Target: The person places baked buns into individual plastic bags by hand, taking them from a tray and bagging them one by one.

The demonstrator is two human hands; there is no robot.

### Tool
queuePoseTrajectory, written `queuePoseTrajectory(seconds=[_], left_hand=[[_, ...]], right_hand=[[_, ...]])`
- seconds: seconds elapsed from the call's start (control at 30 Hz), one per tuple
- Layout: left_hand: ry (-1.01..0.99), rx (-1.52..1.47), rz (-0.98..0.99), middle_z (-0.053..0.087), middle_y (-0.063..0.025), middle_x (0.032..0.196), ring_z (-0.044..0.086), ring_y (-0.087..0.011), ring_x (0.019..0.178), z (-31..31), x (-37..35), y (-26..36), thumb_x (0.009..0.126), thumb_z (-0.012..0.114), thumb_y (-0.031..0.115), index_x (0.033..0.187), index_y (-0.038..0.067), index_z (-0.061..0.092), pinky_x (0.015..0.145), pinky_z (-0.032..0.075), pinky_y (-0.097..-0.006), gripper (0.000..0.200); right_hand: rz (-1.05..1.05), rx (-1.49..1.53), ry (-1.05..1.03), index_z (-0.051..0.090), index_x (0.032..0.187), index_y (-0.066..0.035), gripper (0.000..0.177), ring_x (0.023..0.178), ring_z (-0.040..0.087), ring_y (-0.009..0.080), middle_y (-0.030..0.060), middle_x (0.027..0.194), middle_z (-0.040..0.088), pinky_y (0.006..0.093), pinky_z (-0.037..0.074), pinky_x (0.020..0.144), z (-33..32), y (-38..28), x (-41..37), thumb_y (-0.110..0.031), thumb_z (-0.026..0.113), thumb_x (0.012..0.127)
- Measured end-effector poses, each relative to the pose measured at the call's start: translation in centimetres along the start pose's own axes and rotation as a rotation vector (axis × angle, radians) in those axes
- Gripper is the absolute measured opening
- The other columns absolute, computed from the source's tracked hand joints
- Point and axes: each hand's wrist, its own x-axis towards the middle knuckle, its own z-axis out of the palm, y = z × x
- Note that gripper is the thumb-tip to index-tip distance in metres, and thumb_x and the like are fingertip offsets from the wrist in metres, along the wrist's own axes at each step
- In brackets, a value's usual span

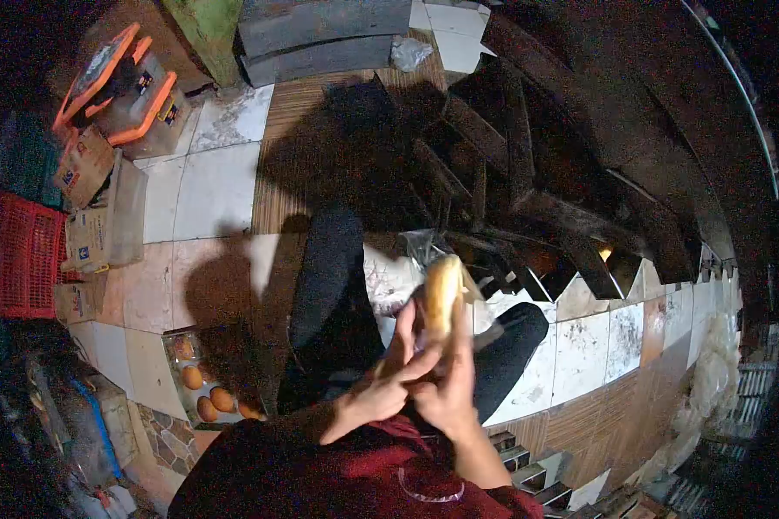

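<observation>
A long golden bread roll (441, 292) is held upright over my lap, partly inside a thin clear plastic bag (424, 246) that sticks out above it. My right hand (446, 385) grips the roll from below. My left hand (388, 381) rests its fingers against the lower side of the roll and the bag. My legs in dark trousers (329, 294) lie beneath the hands, over the tiled floor.
A clear pack of several round buns (203, 389) lies on the floor at my left. Cardboard boxes (91, 203), a red crate (17, 255) and an orange-lidded container (121, 86) stand at far left. Dark metal baking trays (528, 199) are stacked ahead and to the right.
</observation>
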Motion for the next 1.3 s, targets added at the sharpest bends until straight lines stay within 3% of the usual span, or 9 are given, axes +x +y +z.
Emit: queuePoseTrajectory(seconds=[0.07,0.23,0.5,0.63,0.77,0.87,0.97,1.17,1.3], left_hand=[[0.032,-0.168,-0.01,0.02,-0.0094,0.138,0.032,-0.0196,0.122,-0.6,0.1,1.2,0.081,0.05,0.044,0.137,0.01,0.012,0.096,0.034,-0.0318,0.075],[0.046,-0.579,-0.349,0.046,-0.0209,0.119,0.046,-0.0407,0.107,-2.9,3.9,0.0,0.082,0.032,0.061,0.124,0.007,0.037,0.086,0.04,-0.0515,0.068],[0.214,-0.898,-0.537,0.05,-0.0135,0.115,0.052,-0.0269,0.102,-7.1,4.5,-6.2,0.077,0.048,0.059,0.121,0.012,0.042,0.086,0.044,-0.0411,0.065],[0.287,-0.822,-0.504,0.05,-0.0189,0.108,0.05,-0.035,0.103,-6.8,4.6,-3.3,0.077,0.044,0.062,0.12,0.009,0.039,0.083,0.045,-0.052,0.069],[0.114,-0.858,-0.192,0.047,-0.0166,0.119,0.043,-0.0355,0.113,-6.8,4.5,-0.9,0.08,0.037,0.062,0.122,0.008,0.039,0.087,0.042,-0.0527,0.068],[0.018,-0.712,0.007,0.038,-0.0122,0.129,0.035,-0.0346,0.12,-7.5,4.6,-0.9,0.082,0.035,0.059,0.13,0.013,0.031,0.092,0.038,-0.0508,0.066],[0.039,-0.772,0.074,0.038,-0.0211,0.127,0.049,-0.0368,0.105,-6.5,4.5,0.3,0.086,0.032,0.053,0.133,0.018,0.025,0.089,0.041,-0.0466,0.058],[0.15,-0.662,0.044,0.042,-0.0228,0.123,0.048,-0.0316,0.108,-6.0,4.4,1.0,0.086,0.029,0.055,0.131,0.016,0.027,0.09,0.042,-0.0414,0.059],[0.109,-0.661,0.022,0.04,-0.0068,0.127,0.038,-0.0367,0.117,-6.7,4.7,-0.7,0.082,0.032,0.06,0.127,0.016,0.034,0.09,0.037,-0.0569,0.063]], right_hand=[[0.038,0.412,0.174,0.024,0.13,0.003,0.101,0.12,0.033,0.0402,0.0268,0.127,0.033,0.0469,0.028,0.098,-0.8,-3.0,0.2,-0.055,0.068,0.06],[-0.113,-0.565,-0.299,0.032,0.122,0.006,0.076,0.114,0.036,0.0418,0.0267,0.123,0.036,0.0465,0.029,0.095,-0.1,-3.4,1.4,-0.038,0.066,0.069],[-0.121,-0.815,-0.283,0.052,0.078,-0.003,0.016,0.081,0.045,0.0288,0.0118,0.086,0.048,0.0419,0.035,0.069,1.2,0.9,0.4,-0.01,0.053,0.064],[-0.368,-0.541,-0.181,0.056,0.078,-0.004,0.02,0.074,0.043,0.0261,0.0096,0.083,0.045,0.0362,0.033,0.067,2.4,-3.1,-2.6,-0.01,0.069,0.065],[-0.047,-0.55,0.089,0.055,0.089,-0.002,0.018,0.08,0.047,0.023,0.0118,0.089,0.046,0.0319,0.038,0.072,1.0,-1.6,-1.5,-0.006,0.062,0.073],[0.515,0.458,0.214,0.055,0.098,-0.003,0.017,0.09,0.051,0.0131,0.0083,0.106,0.054,0.0253,0.042,0.077,0.5,0.7,-1.7,-0.009,0.057,0.082],[0.551,0.397,-0.117,0.058,0.092,-0.004,0.012,0.086,0.052,0.009,0.0042,0.096,0.059,0.0227,0.041,0.078,0.7,1.3,-1.5,-0.009,0.058,0.082],[0.481,0.424,0.02,0.06,0.088,-0.002,0.012,0.072,0.052,0.0068,0.0008,0.079,0.06,0.0203,0.042,0.066,1.7,3.6,-1.8,-0.006,0.064,0.077],[0.518,0.433,-0.114,0.06,0.094,-0.002,0.015,0.077,0.054,0.008,0.0028,0.086,0.062,0.0216,0.043,0.073,1.3,4.1,-1.9,-0.007,0.061,0.079]])
